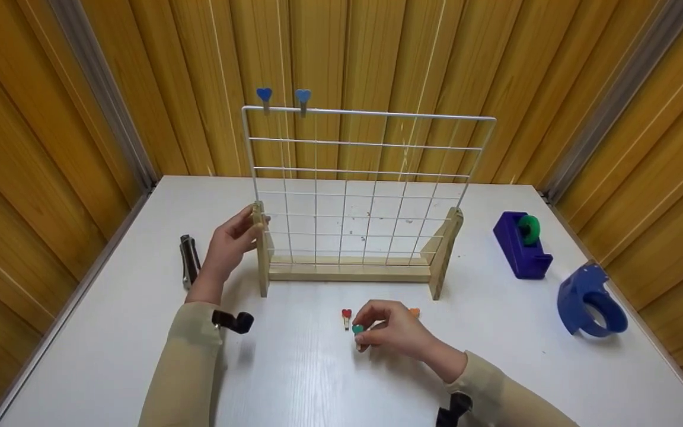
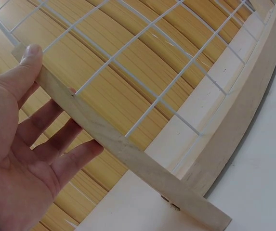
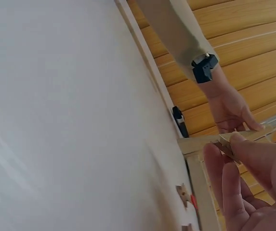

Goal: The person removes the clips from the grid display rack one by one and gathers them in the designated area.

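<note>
A white wire grid [image 1: 386, 112] stands upright in a wooden frame on the table. My left hand [image 1: 226, 246] grips its left wooden post [image 2: 147, 169], thumb on the near edge, fingers behind. Between thumb and fingertips, my right hand [image 1: 399, 331] pinches a small clothespin with a green heart [image 1: 358, 328], just above the table in front of the frame. A red-heart clothespin [image 1: 346, 316] lies to its left; an orange-heart one [image 1: 414, 312] is partly hidden behind the right hand. Two blue-heart clothespins, one darker [image 1: 264, 95] and one lighter [image 1: 303, 95], are clipped on the grid's top wire.
To the right are a purple tape dispenser [image 1: 516, 252] with a green roll and a blue ring-shaped tape dispenser [image 1: 575, 302]. A dark, long tool [image 1: 188, 261] lies left of the left hand. Yellow wood-patterned walls [image 1: 347, 59] enclose the white table [image 1: 294, 367].
</note>
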The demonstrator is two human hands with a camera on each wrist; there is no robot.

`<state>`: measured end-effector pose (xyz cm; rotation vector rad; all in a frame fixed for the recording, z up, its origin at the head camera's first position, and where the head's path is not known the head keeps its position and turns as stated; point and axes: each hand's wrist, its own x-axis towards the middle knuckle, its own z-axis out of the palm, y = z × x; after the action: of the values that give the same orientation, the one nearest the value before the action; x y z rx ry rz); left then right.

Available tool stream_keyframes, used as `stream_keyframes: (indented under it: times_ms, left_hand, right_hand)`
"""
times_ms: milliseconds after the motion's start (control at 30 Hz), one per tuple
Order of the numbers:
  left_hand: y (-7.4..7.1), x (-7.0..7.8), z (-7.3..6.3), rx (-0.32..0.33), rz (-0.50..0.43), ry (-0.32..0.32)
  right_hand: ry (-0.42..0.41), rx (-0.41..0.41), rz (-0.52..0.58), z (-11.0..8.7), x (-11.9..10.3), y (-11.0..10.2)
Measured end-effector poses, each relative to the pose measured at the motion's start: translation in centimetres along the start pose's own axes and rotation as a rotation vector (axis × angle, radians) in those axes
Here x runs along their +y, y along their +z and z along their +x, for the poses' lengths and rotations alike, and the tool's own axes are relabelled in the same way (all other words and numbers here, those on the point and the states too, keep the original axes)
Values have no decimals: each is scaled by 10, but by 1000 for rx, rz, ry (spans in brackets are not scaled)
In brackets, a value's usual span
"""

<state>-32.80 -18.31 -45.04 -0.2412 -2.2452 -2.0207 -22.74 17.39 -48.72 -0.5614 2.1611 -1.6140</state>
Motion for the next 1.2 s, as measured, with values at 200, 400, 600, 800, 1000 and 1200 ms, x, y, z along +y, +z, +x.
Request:
stream_keyframes:
  times_ms: [200,400,600,800,1000,1200]
  left_hand:
    - [1,1,0,2,-8,-2]
    - [1,2,0,7,-10,-2]
    - [1,1,0,5,-2,-8]
    - [1,1,0,1,2,-17]
    - [0,0,0,10,-2,-11]
    - [1,1,-1,10,4,-12]
  right_hand:
    - [39,19,-84,0,14,17]
    - [67,-1,-25,-3,14,25]
    - [82,3,-61,-3,14,26]
    - [82,-6,-114,-1,16,27]
    - [62,2,-182,1,15,28]
    - [64,3,-216,2,14,27]
